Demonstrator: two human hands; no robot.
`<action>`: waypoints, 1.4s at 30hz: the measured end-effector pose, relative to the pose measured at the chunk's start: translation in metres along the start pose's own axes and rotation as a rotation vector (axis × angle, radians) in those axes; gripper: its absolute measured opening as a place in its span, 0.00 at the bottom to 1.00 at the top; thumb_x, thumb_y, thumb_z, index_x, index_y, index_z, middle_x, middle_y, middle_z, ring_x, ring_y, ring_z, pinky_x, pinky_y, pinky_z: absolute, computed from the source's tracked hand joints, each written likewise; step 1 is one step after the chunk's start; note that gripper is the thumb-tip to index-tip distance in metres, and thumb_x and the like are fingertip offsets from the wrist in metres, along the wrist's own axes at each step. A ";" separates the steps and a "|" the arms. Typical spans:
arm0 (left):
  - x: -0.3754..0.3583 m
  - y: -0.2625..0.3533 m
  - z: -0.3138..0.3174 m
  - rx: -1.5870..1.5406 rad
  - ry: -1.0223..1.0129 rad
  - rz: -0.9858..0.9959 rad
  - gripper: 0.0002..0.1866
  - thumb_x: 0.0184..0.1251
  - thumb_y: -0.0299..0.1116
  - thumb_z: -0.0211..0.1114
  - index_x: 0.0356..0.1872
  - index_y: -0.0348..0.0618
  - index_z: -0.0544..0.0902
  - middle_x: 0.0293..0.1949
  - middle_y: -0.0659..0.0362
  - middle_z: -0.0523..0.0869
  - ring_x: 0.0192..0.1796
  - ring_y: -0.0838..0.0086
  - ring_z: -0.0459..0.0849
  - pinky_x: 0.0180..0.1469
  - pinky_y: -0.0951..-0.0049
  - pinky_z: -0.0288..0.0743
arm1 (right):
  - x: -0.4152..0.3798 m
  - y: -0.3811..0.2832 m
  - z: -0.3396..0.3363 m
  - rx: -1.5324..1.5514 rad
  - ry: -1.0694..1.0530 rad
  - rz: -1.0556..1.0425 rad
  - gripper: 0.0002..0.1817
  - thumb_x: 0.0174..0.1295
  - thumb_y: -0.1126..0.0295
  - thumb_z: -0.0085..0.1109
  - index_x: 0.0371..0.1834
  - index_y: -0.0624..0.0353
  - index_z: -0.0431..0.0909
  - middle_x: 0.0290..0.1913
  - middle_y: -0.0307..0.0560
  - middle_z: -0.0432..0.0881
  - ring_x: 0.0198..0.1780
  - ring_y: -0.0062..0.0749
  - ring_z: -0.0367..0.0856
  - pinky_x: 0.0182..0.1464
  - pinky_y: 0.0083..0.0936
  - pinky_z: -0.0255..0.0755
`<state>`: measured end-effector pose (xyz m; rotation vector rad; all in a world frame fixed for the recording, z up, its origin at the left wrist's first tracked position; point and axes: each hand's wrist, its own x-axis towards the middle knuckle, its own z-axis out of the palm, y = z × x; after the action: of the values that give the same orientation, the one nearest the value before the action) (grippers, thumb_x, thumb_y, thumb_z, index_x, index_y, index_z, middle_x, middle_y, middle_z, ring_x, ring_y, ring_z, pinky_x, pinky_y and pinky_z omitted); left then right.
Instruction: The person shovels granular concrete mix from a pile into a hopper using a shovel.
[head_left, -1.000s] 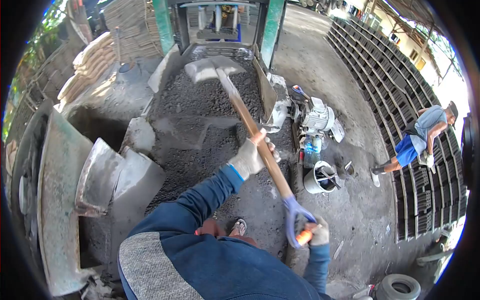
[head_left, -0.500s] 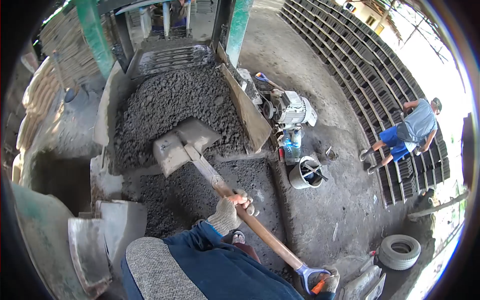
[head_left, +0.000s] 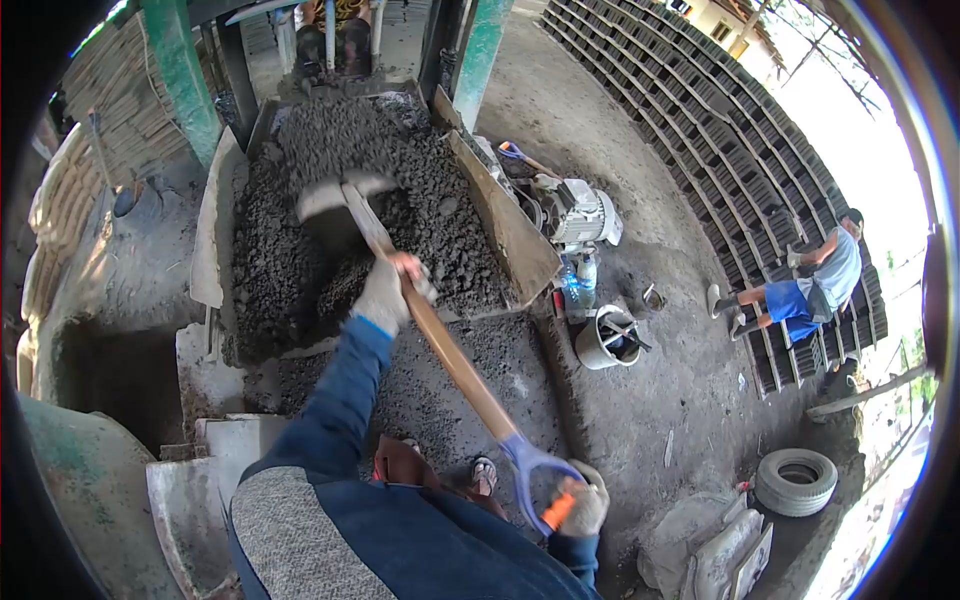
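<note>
A shovel (head_left: pixel 455 365) slants across the middle of the head view, its blade blurred over a bin of dark, crumbly mix (head_left: pixel 430 225). My left hand (head_left: pixel 393 290), in a knitted work glove with the fingertips showing, is closed around the lower wooden shaft. At the other end, my gloved right hand (head_left: pixel 583 503) wraps the orange grip of the purple D-handle. Loose mix, smeared by motion, lies or flies just beyond the blade. Pale boards (head_left: pixel 505 220) wall the bin's sides.
Right of the bin stand an electric motor (head_left: pixel 580 212), plastic bottles (head_left: pixel 586 275) and a bucket of tools (head_left: pixel 607 337). A tire (head_left: pixel 796 482) lies at lower right. Another person (head_left: pixel 815 275) bends beside racks of dark blocks (head_left: pixel 700 130). Someone's legs (head_left: pixel 355 45) show behind the bin.
Both hands have swung the shovel; its blade moved forward and up over the bin, and dark mix has left it toward the far end. The person by the racks has shifted posture.
</note>
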<state>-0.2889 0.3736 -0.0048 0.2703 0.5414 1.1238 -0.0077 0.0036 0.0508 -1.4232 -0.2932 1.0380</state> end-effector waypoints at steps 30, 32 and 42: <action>-0.208 -0.329 0.101 -0.133 -0.018 -0.421 0.05 0.54 0.25 0.64 0.24 0.46 0.76 0.24 0.57 0.78 0.26 0.63 0.79 0.47 0.47 0.75 | -0.106 0.007 -0.410 -0.094 0.516 0.365 0.05 0.57 0.72 0.59 0.34 0.59 0.81 0.26 0.43 0.78 0.25 0.34 0.77 0.27 0.31 0.75; -0.178 -0.299 0.090 -0.168 -0.026 -0.336 0.04 0.45 0.24 0.62 0.21 0.43 0.75 0.24 0.54 0.77 0.22 0.61 0.77 0.39 0.48 0.75 | -0.087 0.035 -0.403 -0.058 0.408 0.360 0.07 0.56 0.74 0.59 0.37 0.61 0.81 0.28 0.46 0.80 0.27 0.36 0.78 0.29 0.33 0.76; 0.018 -0.078 0.024 0.137 0.006 -0.080 0.09 0.46 0.30 0.61 0.14 0.44 0.71 0.17 0.55 0.71 0.18 0.61 0.72 0.26 0.52 0.70 | -0.002 0.071 -0.095 0.148 -0.010 0.105 0.07 0.62 0.70 0.62 0.38 0.62 0.78 0.28 0.42 0.79 0.29 0.30 0.78 0.33 0.27 0.74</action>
<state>-0.2091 0.3590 -0.0267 0.3611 0.6308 1.0117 0.0304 -0.0738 -0.0301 -1.3110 -0.1463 1.1291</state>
